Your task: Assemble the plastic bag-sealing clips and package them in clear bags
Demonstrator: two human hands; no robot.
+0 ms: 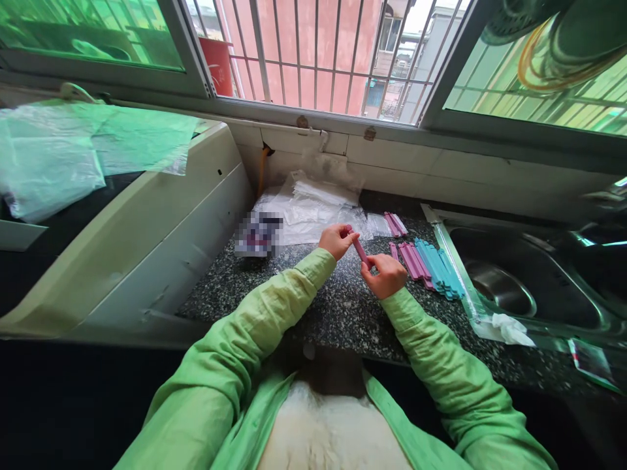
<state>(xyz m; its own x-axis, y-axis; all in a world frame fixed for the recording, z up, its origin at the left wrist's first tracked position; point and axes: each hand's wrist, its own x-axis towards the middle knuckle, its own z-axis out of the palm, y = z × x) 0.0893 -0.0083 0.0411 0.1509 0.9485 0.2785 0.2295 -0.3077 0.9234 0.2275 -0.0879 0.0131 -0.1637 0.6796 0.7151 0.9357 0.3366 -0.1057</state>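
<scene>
Between both hands (336, 241) (385, 276) — pink strip (360, 249).

From a distance I am looking into a kitchen, apparently a home's. A speckled stone counter (318, 320) runs beneath the left hand (336, 241) and the right hand (386, 276), with a steel-edged sink (558, 281) set into it to the right of both. Beyond the hands I see a pale tiled wall (406, 162) under a barred window (316, 65) facing a pink building (306, 39). Round, pan-like vessels (588, 39) show high to their right; a yellow hose (262, 171) emerges beyond them, leftward.
</scene>
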